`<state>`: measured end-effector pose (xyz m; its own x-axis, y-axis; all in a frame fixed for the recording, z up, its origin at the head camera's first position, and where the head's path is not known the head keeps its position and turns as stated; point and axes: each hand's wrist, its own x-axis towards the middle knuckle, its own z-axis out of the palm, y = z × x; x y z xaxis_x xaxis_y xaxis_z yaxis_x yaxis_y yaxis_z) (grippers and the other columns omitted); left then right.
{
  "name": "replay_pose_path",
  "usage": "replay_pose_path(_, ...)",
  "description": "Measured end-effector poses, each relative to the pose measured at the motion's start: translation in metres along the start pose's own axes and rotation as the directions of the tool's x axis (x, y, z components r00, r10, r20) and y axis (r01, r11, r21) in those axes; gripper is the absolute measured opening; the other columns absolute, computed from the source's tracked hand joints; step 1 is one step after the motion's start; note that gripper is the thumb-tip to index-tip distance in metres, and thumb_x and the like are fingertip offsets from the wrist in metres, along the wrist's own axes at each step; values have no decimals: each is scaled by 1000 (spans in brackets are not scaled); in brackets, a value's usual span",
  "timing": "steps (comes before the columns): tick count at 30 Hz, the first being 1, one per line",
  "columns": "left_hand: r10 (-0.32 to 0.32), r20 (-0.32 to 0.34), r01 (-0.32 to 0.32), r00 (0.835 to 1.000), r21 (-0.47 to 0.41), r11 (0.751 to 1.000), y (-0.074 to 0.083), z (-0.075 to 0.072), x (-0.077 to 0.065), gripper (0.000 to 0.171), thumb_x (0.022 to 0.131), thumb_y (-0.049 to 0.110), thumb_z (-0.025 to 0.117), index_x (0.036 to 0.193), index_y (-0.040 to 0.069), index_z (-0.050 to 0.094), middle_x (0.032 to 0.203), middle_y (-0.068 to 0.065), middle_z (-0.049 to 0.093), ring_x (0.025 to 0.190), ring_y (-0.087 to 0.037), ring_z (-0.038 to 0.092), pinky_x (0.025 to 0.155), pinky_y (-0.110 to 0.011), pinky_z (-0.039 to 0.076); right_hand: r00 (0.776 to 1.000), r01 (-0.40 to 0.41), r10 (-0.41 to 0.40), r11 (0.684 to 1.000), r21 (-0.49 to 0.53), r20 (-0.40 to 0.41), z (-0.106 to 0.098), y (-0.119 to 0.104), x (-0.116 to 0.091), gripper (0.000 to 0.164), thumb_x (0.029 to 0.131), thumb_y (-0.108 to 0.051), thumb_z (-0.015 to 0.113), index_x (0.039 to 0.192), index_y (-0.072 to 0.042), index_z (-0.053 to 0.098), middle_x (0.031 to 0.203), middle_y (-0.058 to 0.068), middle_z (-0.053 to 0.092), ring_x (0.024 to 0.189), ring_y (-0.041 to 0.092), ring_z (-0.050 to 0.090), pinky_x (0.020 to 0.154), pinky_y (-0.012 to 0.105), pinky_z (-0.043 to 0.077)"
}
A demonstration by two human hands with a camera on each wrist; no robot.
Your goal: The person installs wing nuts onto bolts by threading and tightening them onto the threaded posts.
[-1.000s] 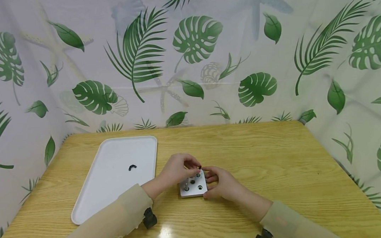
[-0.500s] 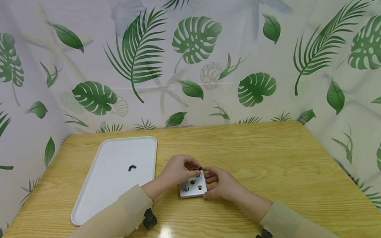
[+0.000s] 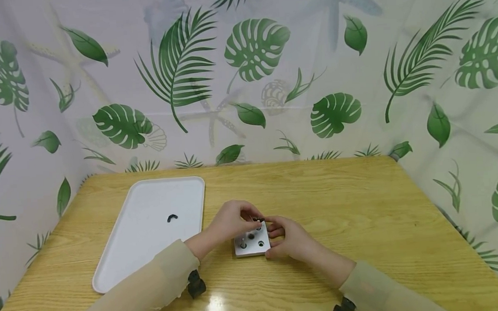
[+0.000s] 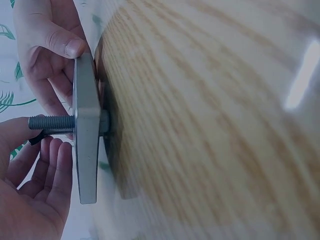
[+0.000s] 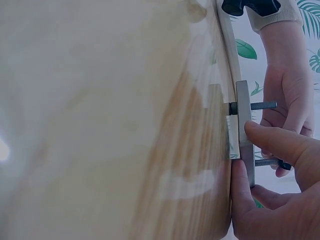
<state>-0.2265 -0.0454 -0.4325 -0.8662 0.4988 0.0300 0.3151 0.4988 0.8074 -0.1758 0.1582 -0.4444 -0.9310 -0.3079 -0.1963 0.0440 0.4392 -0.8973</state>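
over the plate (image 3: 253,251), left fingers (image 3: 252,225), nearly together, pinch a black piece (image 4: 37,138)

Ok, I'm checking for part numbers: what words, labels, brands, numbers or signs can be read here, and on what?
None can be read in any view.
Metal plate, white tray: no lettering shows.
Cloth: printed pattern, no words visible.
Bolt, black curved piece, black wrist device: too small to tell.
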Motion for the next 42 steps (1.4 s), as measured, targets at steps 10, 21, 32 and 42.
replay_pose_path(10, 0, 1, 0, 1000, 4, 1000, 2, -3, -1, 17, 92, 11, 84, 109, 7, 79, 93, -6, 75, 78, -6, 64, 72, -21, 53, 1000, 7, -7, 1000, 8, 9, -1, 0, 1, 90, 73, 15, 88, 153, 10, 45, 134, 27, 59, 117, 30, 66, 93, 36, 63)
replay_pose_path(21, -11, -19, 11, 1000, 18, 1000, 0, -20, -12, 22, 95, 14, 80, 114, 4, 77, 97, -7, 75, 84, -10, 67, 73, -24, 55, 1000, 2, -2, 1000, 15, 2, 1, 0, 1, 90, 72, 17, 87, 152, 10, 47, 133, 27, 59, 116, 30, 66, 92, 34, 64)
replay_pose_path(32, -119, -77, 120, 990, 15, 993, -8, -38, -31, 22, 101, 13, 70, 120, 2, 74, 103, -9, 74, 83, -13, 70, 73, -26, 56, 1000, 8, -8, 1000, 10, -10, 1, -2, 1, 90, 71, 18, 87, 152, 12, 47, 132, 28, 59, 115, 32, 66, 90, 33, 64)
replay_pose_path(42, -300, -19, 289, 954, -215, 933, -19, -36, -41, 37, 103, 5, 65, 138, -5, 61, 103, -18, 72, 79, -21, 77, 72, -34, 65, 1000, -1, 2, 1000, 12, -13, 2, -2, 1, 89, 72, 19, 86, 152, 11, 47, 133, 27, 59, 115, 30, 64, 92, 34, 63)
